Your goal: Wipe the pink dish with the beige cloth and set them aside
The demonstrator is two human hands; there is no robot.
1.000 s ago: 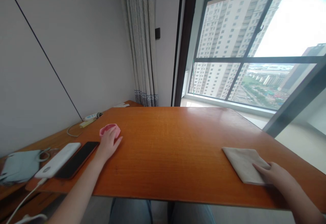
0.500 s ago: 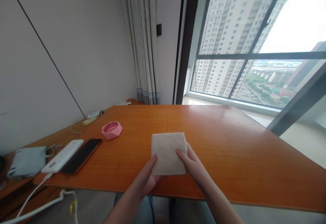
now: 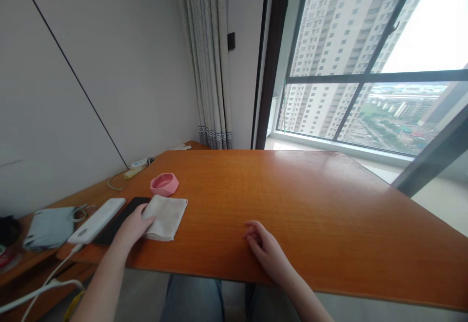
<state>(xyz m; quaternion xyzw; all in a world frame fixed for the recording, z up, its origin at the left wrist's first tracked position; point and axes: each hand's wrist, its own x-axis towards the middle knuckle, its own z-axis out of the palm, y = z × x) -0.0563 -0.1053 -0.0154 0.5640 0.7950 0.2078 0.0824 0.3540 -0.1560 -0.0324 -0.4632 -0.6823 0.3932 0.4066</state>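
Note:
At the left part of the table, a folded off-white cloth lies over or just above the wood, in front of the pink ashtray-like dish. My left hand grips its left edge, thumb on top and the other fingers hidden beneath or behind. That hand also covers part of the black phone. Near the table's front edge, my right hand rests with its fingers curled in and nothing visible in them.
A white power bank with a cable plugged in lies left of the phone. Farther left are a pale blue pouch and a power strip by the wall. The orange-brown table reaches toward the window.
The folded cloth has gone from between both hands at the middle to the left, beside the phone, in my left hand. My right hand has let go and curled on the table.

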